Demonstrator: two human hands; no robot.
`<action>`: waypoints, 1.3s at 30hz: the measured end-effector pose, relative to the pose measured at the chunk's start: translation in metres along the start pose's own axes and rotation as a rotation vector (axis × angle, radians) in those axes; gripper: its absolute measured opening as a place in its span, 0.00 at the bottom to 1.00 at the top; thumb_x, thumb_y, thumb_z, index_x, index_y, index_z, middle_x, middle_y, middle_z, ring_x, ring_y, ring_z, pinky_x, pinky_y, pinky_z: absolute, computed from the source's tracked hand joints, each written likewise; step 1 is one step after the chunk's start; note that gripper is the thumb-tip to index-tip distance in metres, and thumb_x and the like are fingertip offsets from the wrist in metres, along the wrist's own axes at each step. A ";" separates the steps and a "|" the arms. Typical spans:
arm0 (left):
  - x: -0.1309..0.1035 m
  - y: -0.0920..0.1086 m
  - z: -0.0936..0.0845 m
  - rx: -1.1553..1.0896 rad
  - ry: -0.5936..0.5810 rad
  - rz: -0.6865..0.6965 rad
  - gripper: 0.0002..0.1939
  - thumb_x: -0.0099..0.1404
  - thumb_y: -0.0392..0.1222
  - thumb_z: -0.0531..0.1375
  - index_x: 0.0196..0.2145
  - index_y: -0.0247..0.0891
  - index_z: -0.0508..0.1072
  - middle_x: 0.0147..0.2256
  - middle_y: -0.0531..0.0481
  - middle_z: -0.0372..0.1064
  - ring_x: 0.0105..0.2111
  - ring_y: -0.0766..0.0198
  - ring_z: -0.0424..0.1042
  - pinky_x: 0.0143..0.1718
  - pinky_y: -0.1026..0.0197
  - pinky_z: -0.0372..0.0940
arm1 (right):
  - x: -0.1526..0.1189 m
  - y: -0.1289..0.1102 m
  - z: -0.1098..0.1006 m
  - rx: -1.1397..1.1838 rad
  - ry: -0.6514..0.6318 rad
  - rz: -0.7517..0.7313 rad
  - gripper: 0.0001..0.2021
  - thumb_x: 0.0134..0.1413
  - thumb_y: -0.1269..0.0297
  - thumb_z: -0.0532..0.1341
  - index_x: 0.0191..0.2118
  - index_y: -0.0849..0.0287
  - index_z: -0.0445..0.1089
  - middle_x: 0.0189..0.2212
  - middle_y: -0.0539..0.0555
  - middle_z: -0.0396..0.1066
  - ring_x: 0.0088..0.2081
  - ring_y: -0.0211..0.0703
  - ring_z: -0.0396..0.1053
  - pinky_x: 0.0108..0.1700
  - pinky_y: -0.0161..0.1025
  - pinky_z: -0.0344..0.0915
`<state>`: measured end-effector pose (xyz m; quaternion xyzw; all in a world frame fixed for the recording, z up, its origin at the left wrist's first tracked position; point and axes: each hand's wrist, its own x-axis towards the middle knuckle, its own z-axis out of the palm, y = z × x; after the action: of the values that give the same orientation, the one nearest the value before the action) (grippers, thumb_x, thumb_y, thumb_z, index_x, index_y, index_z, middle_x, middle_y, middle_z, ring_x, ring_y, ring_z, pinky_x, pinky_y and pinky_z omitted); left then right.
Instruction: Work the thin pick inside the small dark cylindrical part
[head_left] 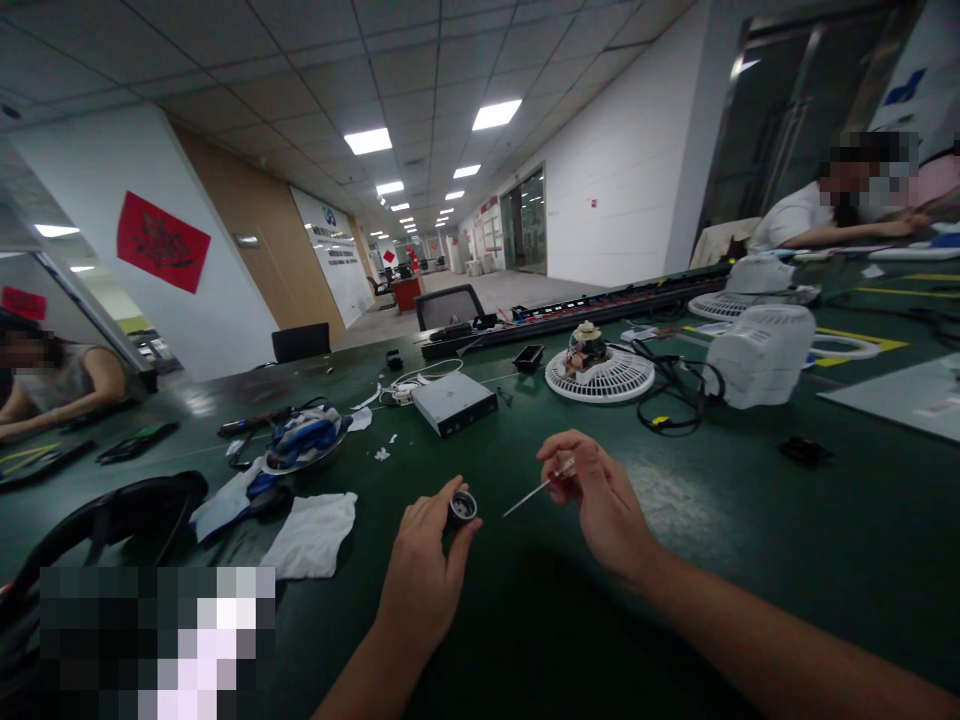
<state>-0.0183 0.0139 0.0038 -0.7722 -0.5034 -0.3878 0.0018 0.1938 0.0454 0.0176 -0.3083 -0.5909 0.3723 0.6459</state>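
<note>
Over the counter [720, 500], my left hand [424, 550] pinches a black cylinder [462, 508] while my right hand [604, 500] grips a screwdriver [531, 495] with its tip nearby.

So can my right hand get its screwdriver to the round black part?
Probably yes: your right hand holds the screwdriver, its tip near the round black part, nothing visible between them.

White wall [622, 170] right, tiled ceiling [424, 50], lit ceiling panels [496, 115], gray floor [517, 286], mesh-back chair [450, 306], red-brown desk [409, 294] behind.
</note>
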 end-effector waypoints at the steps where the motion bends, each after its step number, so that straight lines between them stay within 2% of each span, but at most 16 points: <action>1: -0.001 0.000 0.000 -0.015 -0.006 -0.019 0.17 0.70 0.40 0.57 0.56 0.38 0.68 0.44 0.44 0.75 0.43 0.55 0.75 0.43 0.51 0.71 | 0.000 0.000 0.000 0.044 -0.013 0.031 0.22 0.68 0.46 0.48 0.37 0.57 0.69 0.25 0.49 0.63 0.23 0.37 0.61 0.25 0.36 0.59; 4: -0.003 0.001 0.000 -0.046 -0.013 -0.052 0.17 0.72 0.41 0.53 0.57 0.39 0.65 0.47 0.43 0.73 0.45 0.55 0.75 0.44 0.52 0.71 | -0.002 -0.002 0.002 0.148 -0.071 0.061 0.21 0.67 0.45 0.50 0.37 0.58 0.68 0.24 0.50 0.67 0.24 0.38 0.65 0.27 0.36 0.62; 8: -0.005 0.003 0.000 -0.056 -0.036 -0.084 0.16 0.72 0.40 0.51 0.56 0.37 0.63 0.45 0.40 0.73 0.41 0.55 0.76 0.41 0.53 0.72 | -0.005 -0.004 0.004 0.228 -0.151 0.118 0.20 0.68 0.46 0.49 0.38 0.58 0.66 0.28 0.54 0.73 0.29 0.42 0.71 0.30 0.38 0.65; 14: -0.007 0.005 -0.001 -0.017 -0.096 -0.020 0.18 0.71 0.40 0.52 0.57 0.38 0.61 0.46 0.40 0.73 0.41 0.55 0.77 0.40 0.54 0.72 | -0.007 0.000 0.005 0.111 -0.297 0.094 0.19 0.67 0.47 0.51 0.42 0.58 0.66 0.32 0.55 0.74 0.30 0.41 0.72 0.29 0.37 0.65; 17: -0.007 0.006 0.000 0.007 -0.121 0.005 0.19 0.69 0.42 0.56 0.56 0.39 0.62 0.46 0.42 0.73 0.41 0.55 0.76 0.40 0.55 0.72 | -0.006 0.001 0.004 0.009 -0.284 0.060 0.17 0.68 0.48 0.52 0.42 0.58 0.67 0.31 0.53 0.71 0.29 0.39 0.70 0.27 0.35 0.63; 20: -0.006 0.007 0.001 0.036 -0.152 -0.015 0.14 0.69 0.43 0.56 0.51 0.40 0.66 0.41 0.45 0.73 0.37 0.57 0.76 0.36 0.57 0.70 | -0.006 0.000 0.003 -0.053 -0.306 0.063 0.17 0.68 0.50 0.52 0.41 0.58 0.67 0.29 0.52 0.71 0.27 0.38 0.69 0.28 0.35 0.62; 24: -0.005 0.009 0.003 0.071 -0.204 -0.005 0.11 0.70 0.42 0.55 0.49 0.40 0.67 0.39 0.47 0.73 0.35 0.58 0.75 0.35 0.58 0.69 | -0.007 -0.003 0.004 0.053 -0.368 0.090 0.17 0.68 0.50 0.52 0.38 0.59 0.66 0.28 0.51 0.72 0.27 0.38 0.71 0.28 0.36 0.63; 27: -0.005 0.011 0.002 0.084 -0.229 0.001 0.10 0.70 0.42 0.55 0.47 0.41 0.66 0.37 0.49 0.73 0.33 0.59 0.75 0.32 0.59 0.67 | -0.007 -0.003 0.004 0.114 -0.349 0.111 0.16 0.67 0.50 0.54 0.40 0.59 0.66 0.29 0.53 0.73 0.28 0.39 0.72 0.29 0.36 0.65; 34: -0.004 0.012 0.000 0.115 -0.178 0.018 0.08 0.69 0.41 0.55 0.46 0.41 0.67 0.35 0.50 0.74 0.30 0.59 0.75 0.30 0.59 0.67 | -0.008 -0.003 0.004 -0.050 -0.349 0.041 0.15 0.69 0.52 0.52 0.39 0.58 0.67 0.30 0.53 0.73 0.30 0.39 0.71 0.31 0.36 0.65; 39: -0.005 0.013 0.002 0.125 -0.173 0.067 0.07 0.67 0.40 0.55 0.43 0.40 0.67 0.35 0.50 0.74 0.31 0.59 0.76 0.30 0.58 0.68 | -0.010 -0.004 0.005 0.073 -0.362 0.097 0.17 0.68 0.50 0.53 0.37 0.59 0.66 0.27 0.51 0.72 0.27 0.39 0.71 0.30 0.36 0.65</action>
<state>-0.0083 0.0047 0.0048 -0.8174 -0.4988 -0.2874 0.0192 0.1887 0.0345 0.0160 -0.2405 -0.6680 0.4737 0.5211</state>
